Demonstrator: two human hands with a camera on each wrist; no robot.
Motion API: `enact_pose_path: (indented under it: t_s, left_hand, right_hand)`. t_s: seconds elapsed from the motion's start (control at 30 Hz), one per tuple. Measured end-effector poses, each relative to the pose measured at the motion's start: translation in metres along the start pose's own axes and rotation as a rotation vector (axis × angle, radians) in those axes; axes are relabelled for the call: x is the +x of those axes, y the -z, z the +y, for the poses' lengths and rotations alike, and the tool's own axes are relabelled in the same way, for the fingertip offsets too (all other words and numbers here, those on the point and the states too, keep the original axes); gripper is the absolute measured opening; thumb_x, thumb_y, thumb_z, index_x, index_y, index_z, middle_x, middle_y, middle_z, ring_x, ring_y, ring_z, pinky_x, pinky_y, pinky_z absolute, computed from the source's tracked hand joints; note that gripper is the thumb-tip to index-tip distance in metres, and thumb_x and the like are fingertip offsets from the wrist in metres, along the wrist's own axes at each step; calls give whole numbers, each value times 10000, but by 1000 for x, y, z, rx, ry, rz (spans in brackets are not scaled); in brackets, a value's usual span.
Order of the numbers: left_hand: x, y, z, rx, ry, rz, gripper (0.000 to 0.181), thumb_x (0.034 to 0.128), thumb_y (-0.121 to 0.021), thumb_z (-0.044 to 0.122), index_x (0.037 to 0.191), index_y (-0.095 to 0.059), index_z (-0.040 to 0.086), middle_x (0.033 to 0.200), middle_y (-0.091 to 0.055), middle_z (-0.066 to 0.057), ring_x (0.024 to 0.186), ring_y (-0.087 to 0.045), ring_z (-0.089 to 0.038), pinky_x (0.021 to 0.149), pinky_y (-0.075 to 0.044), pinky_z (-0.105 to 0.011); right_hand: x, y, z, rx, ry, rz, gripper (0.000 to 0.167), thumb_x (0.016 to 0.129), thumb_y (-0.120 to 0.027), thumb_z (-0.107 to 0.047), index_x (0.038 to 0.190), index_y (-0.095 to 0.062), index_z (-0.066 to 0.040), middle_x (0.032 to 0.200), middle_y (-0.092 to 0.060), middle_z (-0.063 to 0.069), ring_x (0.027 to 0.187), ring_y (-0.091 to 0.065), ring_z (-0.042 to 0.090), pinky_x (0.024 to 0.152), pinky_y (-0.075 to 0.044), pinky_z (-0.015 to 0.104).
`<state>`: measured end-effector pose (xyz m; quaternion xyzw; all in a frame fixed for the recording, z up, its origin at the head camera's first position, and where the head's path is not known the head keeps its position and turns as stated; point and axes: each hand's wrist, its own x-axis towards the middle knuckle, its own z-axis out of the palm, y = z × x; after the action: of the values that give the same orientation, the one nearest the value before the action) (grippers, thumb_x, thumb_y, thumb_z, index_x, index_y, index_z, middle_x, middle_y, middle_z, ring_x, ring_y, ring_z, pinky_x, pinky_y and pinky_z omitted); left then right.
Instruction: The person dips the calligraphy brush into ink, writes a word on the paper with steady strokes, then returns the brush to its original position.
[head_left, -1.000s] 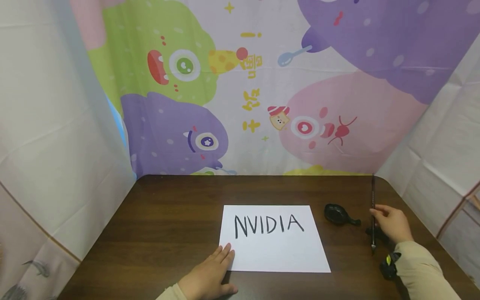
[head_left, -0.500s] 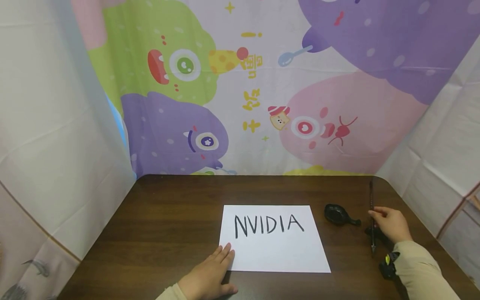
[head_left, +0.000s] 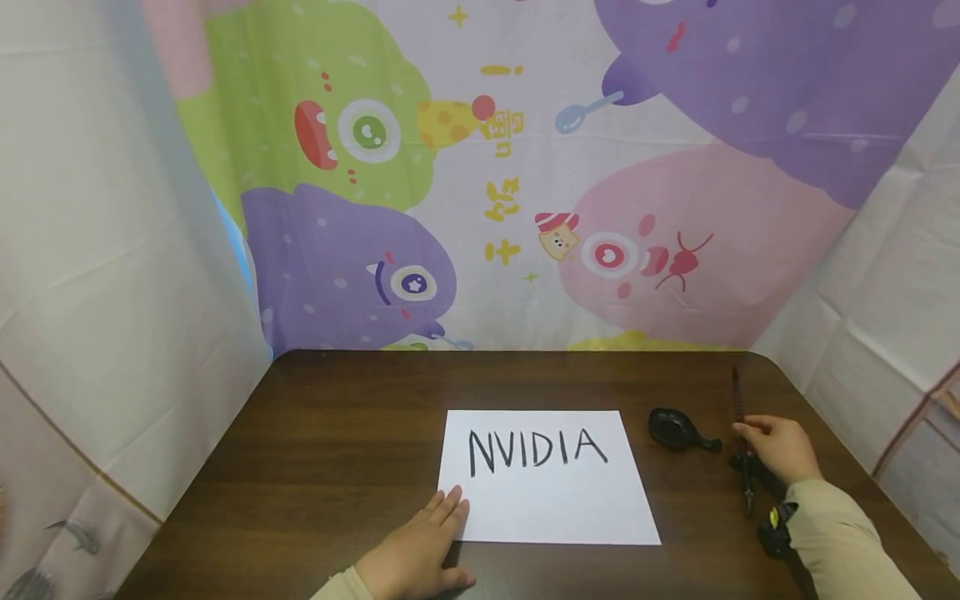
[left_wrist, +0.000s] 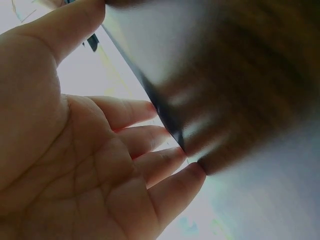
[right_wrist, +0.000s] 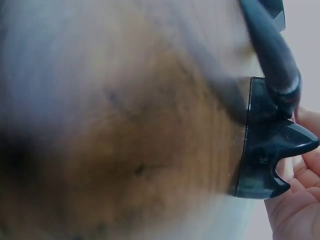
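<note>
In the head view my right hand (head_left: 783,450) pinches a dark writing brush (head_left: 737,398) between thumb and fingers, its tip toward me. The brush is over a black peaked brush rest (right_wrist: 265,155), seen beside my fingers in the right wrist view; whether it touches the rest I cannot tell. My left hand (head_left: 416,542) lies palm down, fingers extended, across the lower left edge of a white sheet of paper (head_left: 555,512) lettered "NVIDIA" in black. In the left wrist view its fingertips (left_wrist: 192,172) meet the surface.
A small black dish with a handle (head_left: 672,427) sits between the paper and the brush. Everything stands on a dark wooden table (head_left: 315,450). A cartoon-printed curtain (head_left: 495,317) hangs behind the table, with pale cloth on both sides.
The brush's top end has swung left and come lower, so the brush now leans. My right hand has shifted slightly left and nearer. The left hand and paper stay put.
</note>
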<state>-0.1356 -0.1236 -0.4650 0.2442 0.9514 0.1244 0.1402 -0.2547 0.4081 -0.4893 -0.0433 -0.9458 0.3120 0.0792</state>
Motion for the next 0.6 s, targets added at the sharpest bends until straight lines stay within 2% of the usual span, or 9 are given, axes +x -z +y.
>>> enact_pose_path:
  t_s: [0.3, 0.6]
  left_hand:
    - [0, 0, -1, -4, 7, -6, 896, 809, -729, 509, 1488, -389, 33, 1600, -293, -159, 1463, -288, -401, 1146, -332, -542]
    - [0, -1, 1, 19, -11, 32, 900, 804, -736, 498, 1478, -394, 9, 1586, -314, -179, 1454, -299, -414, 1147, -337, -530]
  right_hand:
    - [0, 1, 2, -27, 3, -19, 502, 986, -574, -300, 1170, -610, 166, 880, -725, 220, 681, -624, 116, 647, -504, 342]
    - [0, 2, 4, -51, 5, -52, 504, 994, -560, -319, 1178, -616, 147, 839, -721, 157, 704, -614, 130, 626, -494, 329]
